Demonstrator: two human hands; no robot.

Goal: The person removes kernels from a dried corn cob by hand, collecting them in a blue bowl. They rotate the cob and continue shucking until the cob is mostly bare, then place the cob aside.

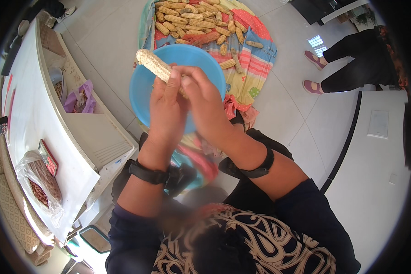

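Both my hands are around one corn cob (154,65) above a blue plastic basin (205,65). Its exposed far end looks pale and stripped of kernels, while some yellow kernels show near my fingers. My left hand (167,99) grips the cob with the thumb along it. The fingers and thumb of my right hand (203,94) press on its near end, which they partly cover. Most of the basin's inside is hidden behind my hands. Beyond the basin lies a heap of dried corn ears (191,20) on a patterned cloth (251,78).
On my left stands a white table (30,113) with a calculator (48,157) and a plastic bag of reddish kernels or nuts (39,188). A purple bag (80,99) sits on its lower shelf. A person's legs (349,61) are at the right, on the tiled floor (294,113).
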